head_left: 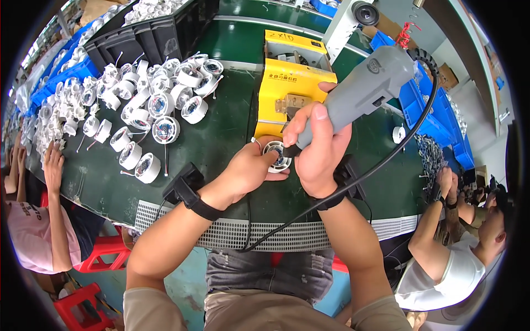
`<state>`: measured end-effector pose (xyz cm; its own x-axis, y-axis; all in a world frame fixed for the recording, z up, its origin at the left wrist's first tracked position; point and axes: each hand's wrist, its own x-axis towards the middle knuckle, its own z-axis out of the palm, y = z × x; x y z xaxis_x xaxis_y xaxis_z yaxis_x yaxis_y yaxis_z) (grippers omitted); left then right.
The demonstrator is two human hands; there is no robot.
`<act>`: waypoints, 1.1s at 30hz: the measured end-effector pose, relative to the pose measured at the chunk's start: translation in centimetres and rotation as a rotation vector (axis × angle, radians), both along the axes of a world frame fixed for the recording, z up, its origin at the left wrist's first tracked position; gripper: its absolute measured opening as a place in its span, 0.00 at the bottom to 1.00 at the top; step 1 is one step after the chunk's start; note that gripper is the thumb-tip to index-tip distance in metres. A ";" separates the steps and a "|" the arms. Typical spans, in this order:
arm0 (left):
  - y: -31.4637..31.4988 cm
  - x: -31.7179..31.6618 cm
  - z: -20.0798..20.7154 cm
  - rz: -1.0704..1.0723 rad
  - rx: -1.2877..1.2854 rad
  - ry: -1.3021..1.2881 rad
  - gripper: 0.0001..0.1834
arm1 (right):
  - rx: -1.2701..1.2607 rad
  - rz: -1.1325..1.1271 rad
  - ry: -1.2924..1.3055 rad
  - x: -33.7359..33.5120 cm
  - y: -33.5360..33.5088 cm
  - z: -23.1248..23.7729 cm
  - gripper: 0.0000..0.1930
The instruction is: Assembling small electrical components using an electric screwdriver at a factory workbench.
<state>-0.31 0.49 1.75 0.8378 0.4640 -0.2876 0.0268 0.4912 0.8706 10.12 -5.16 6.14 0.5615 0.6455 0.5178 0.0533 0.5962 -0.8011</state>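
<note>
Dark green tabletop (221,129), white round housings (162,103) clustered at left, yellow box-shaped device (284,91)

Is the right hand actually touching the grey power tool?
Touching. The head view shows the right hand with its thumb and fingers closed around the lower part of the grey power tool.

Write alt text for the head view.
A person's right hand holds a gray power tool to a round white part in the left hand. On the green table, a yellow box stands ahead; more white parts lie left.
</note>
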 end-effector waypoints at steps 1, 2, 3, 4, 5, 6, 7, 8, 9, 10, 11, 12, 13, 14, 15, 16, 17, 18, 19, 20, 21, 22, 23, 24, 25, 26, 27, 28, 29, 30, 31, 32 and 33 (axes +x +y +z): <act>0.0 -0.1 0.0 0.000 0.004 0.004 0.16 | -0.004 -0.006 -0.013 0.0 -0.1 -0.1 0.20; -0.1 -0.1 0.1 0.004 0.003 0.005 0.16 | -0.007 -0.012 -0.027 0.0 -0.1 -0.2 0.20; -0.1 -0.1 0.1 0.005 0.008 0.005 0.16 | -0.008 -0.009 -0.025 0.0 -0.1 -0.3 0.20; -0.2 0.0 0.1 0.003 0.012 0.004 0.16 | -0.018 -0.015 -0.026 0.1 -0.2 -0.4 0.19; -0.2 0.0 0.0 0.002 0.011 0.004 0.16 | -0.028 -0.021 -0.026 0.2 -0.2 -0.4 0.19; -0.2 0.1 -0.1 0.004 0.011 -0.005 0.16 | -0.030 -0.022 -0.025 0.1 -0.3 -0.4 0.19; -0.2 0.1 -0.2 0.008 0.010 -0.012 0.16 | -0.040 -0.017 -0.012 0.1 -0.2 -0.4 0.19; -0.1 0.0 -0.3 0.008 0.008 -0.010 0.16 | -0.051 -0.012 0.001 0.0 -0.2 -0.4 0.19; 0.0 0.0 -0.3 0.003 0.015 -0.006 0.16 | -0.054 -0.012 0.004 0.0 -0.1 -0.5 0.19; 0.0 0.0 -0.4 -0.002 0.022 -0.004 0.16 | -0.055 -0.016 -0.001 0.0 0.0 -0.5 0.19; 0.0 0.0 -0.3 -0.002 0.020 -0.003 0.16 | -0.056 -0.020 -0.006 -0.1 0.0 -0.5 0.19; -0.1 -0.1 -0.2 0.001 0.029 0.000 0.16 | -0.058 -0.019 -0.005 0.0 0.0 -0.6 0.19; -0.1 -0.1 -0.1 0.005 0.040 0.003 0.16 | -0.059 -0.006 -0.008 0.0 0.0 -0.6 0.19; -0.1 -0.1 -0.1 0.007 0.039 0.004 0.16 | -0.059 0.007 -0.012 0.0 0.0 -0.6 0.19; 0.0 -0.1 -0.1 0.005 0.036 0.006 0.16 | -0.060 0.009 -0.011 0.1 0.1 -0.7 0.19; -0.1 0.0 0.0 0.000 0.033 0.007 0.16 | -0.055 0.026 -0.016 0.1 0.1 -0.7 0.19; -0.1 0.1 0.1 -0.003 0.032 0.007 0.16 | -0.050 0.041 -0.022 0.3 0.0 -0.8 0.19; -0.1 0.2 0.3 -0.002 0.021 0.006 0.17 | -0.049 0.037 -0.023 0.3 -0.1 -0.9 0.19; -0.1 0.3 0.5 -0.005 0.016 0.003 0.17 | -0.042 0.048 -0.028 0.3 -0.1 -0.9 0.19; -0.1 0.5 0.5 -0.015 0.024 -0.004 0.17 | -0.034 0.057 -0.034 0.4 -0.1 -0.9 0.19; -0.1 0.6 0.2 -0.008 0.024 -0.005 0.17 | -0.038 0.082 -0.044 0.4 -0.3 -0.8 0.19; -0.1 0.6 -0.1 -0.001 0.029 -0.007 0.17 | -0.048 0.075 -0.083 0.4 -0.3 -0.9 0.19; -0.1 0.5 -0.2 0.003 0.050 -0.017 0.18 | -0.042 0.067 -0.063 0.1 -0.5 -0.8 0.20; 0.2 0.0 -0.4 -0.007 0.030 -0.049 0.18 | -0.032 0.126 -0.063 0.0 -0.6 -0.7 0.21; 0.8 -0.8 -0.5 -0.053 0.105 -0.047 0.18 | -0.054 0.142 -0.038 -0.2 -0.7 -0.8 0.24; 1.2 -1.4 0.5 -0.068 0.275 0.036 0.18 | 0.009 0.199 -0.072 0.5 -0.7 -1.5 0.29; 1.9 -2.1 1.8 -0.090 0.502 0.190 0.17 | 0.030 0.176 -0.115 1.7 -0.9 -1.6 0.31; 2.9 -3.3 2.2 -0.015 0.646 0.237 0.16 | 0.052 0.167 -0.152 2.8 -1.1 -1.6 0.34; 3.7 -4.8 3.2 0.077 0.744 0.352 0.17 | -0.037 0.089 -0.213 4.4 -2.5 -0.8 0.33; 4.3 -5.5 3.8 0.286 0.814 0.453 0.19 | -0.063 -0.074 -0.258 6.6 -2.8 -0.7 0.25; 6.1 -6.6 3.4 0.449 1.189 0.564 0.22 | -0.194 -0.303 -0.302 8.6 -3.7 -0.2 0.18; 9.5 -9.2 0.1 0.783 1.661 0.525 0.27 | -0.295 -0.515 -0.293 10.1 -3.9 0.2 0.17; 9.9 -9.1 0.6 0.948 1.781 0.508 0.30 | -0.357 -0.700 -0.368 14.0 -4.7 -1.1 0.20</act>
